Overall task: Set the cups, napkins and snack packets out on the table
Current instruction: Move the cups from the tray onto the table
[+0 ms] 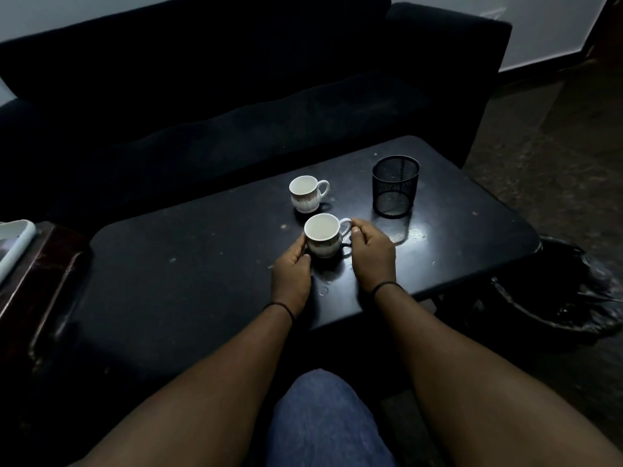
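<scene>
Two small white cups with a patterned band stand upright on the dark table (175, 291). The near cup (323, 235) sits between both hands. My left hand (291, 273) curls against its left side, thumb and fingers touching the body. My right hand (372, 252) pinches the handle on its right side. The far cup (305, 193) stands alone just behind, handle pointing right, apart from both hands. Both cups look empty. No napkins or snack packets are in view.
A black mesh holder (395, 185) stands right of the cups. A dark sofa (236, 96) runs behind the table. A bin with a black liner (559, 291) sits on the floor at the right. A white object (13, 244) rests on a wooden side surface at left.
</scene>
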